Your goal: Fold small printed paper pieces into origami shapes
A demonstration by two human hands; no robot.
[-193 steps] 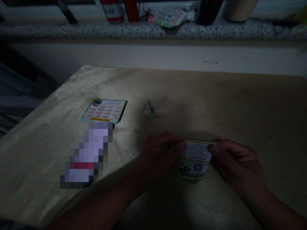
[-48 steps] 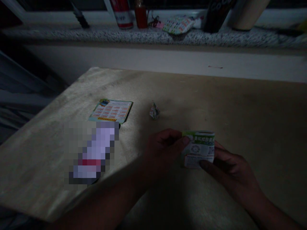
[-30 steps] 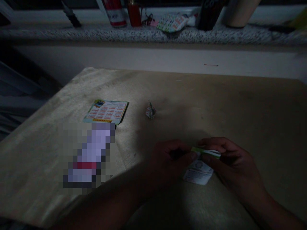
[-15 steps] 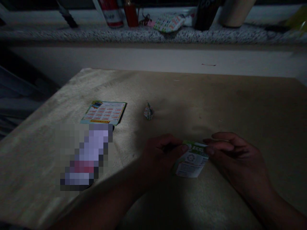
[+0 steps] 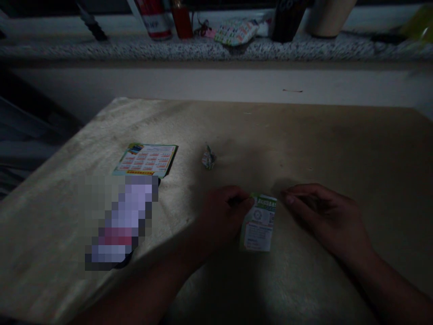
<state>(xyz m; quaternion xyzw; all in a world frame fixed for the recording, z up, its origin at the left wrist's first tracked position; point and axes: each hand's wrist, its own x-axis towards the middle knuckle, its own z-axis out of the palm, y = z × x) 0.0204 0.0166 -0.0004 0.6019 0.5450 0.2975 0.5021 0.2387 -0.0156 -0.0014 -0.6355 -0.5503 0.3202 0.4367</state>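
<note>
My left hand (image 5: 225, 214) pinches a small green-and-white printed card (image 5: 259, 228) at its upper left corner. Its printed face is toward me, though the text is too dark to read. Just right of the card, apart from it, is my right hand (image 5: 324, 216). Its thumb and fingertips are drawn together in a pinch; whatever may be between them is too small and dim to make out. Beyond my left hand, a crumpled scrap of printed wrapper (image 5: 209, 159) lies on the table (image 5: 304, 140).
On the left lie a printed calendar-like sheet (image 5: 147, 158) and a pixelated long object (image 5: 125, 221). Behind the table, a speckled windowsill (image 5: 118, 52) carries a red-and-white can (image 5: 155, 20), a red bottle (image 5: 182, 20), a crumpled printed wrapper (image 5: 237, 32), a dark cup (image 5: 287, 22) and a beige container (image 5: 331, 18).
My right hand has come off the card's right edge and moved slightly right. The card, still in my left hand, has shifted left and hangs straighter.
</note>
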